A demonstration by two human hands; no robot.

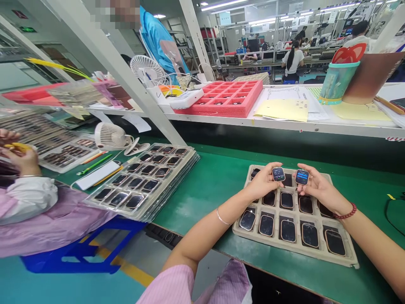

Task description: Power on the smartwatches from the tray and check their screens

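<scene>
Over the green worktop (202, 194), my left hand (267, 180) pinches one lit watch (278, 173) and my right hand (318, 188) a second watch (301, 177), both above the beige tray (351, 253); I judge them light, stiff, slick and breakable, best gripped edgewise.

Just the one cam, worn on the person's head, facing fwd & down over the green bench (218, 185). Nr enough that the L hand (264, 183) & R hand (316, 185) show clearly, R of ctr, w/ the tray (351, 254) seen obliquely from above. V. wide view: takes in a co-worker's sleeve (28, 198) far L, the shelf (341, 130) across the mid., ppl (294, 61) small up top. Nearest post (122, 71) leans across.
</scene>
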